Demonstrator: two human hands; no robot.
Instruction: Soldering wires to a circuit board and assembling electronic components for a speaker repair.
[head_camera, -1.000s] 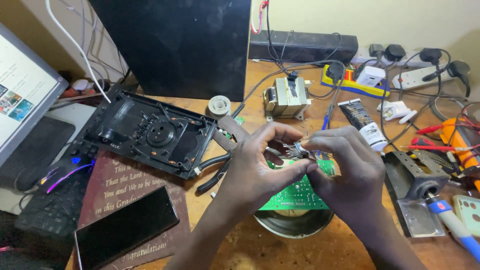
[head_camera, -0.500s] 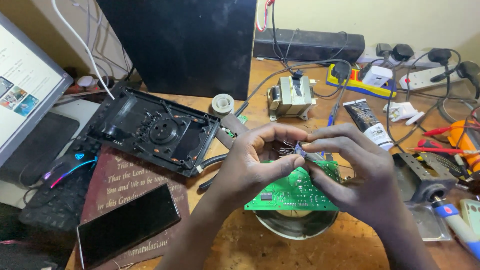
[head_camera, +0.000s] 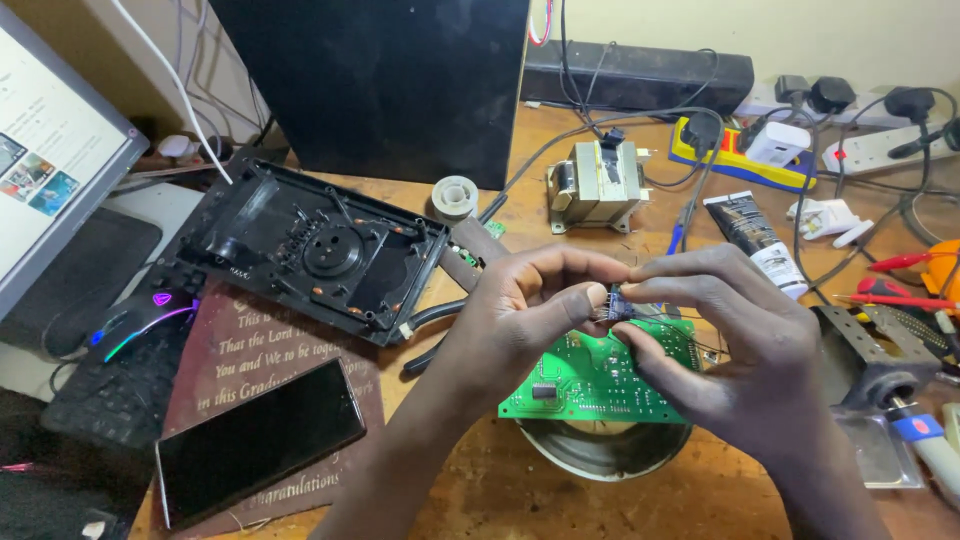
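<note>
A tiny dark electronic part (head_camera: 613, 302), too small to identify surely, is pinched between the fingertips of the left hand (head_camera: 530, 310) and right hand (head_camera: 745, 345), both closed on it, just above a green circuit board (head_camera: 590, 380). Beneath sits a metal bowl (head_camera: 600, 450) near the wooden workbench's (head_camera: 480, 490) front edge.

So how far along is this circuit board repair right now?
Done: the black plastic housing lies opened on the desk, with the green circuit board out of it. In hand: the left hand and right hand pinch a small component above the board. Left: the housing is not yet closed.
</note>
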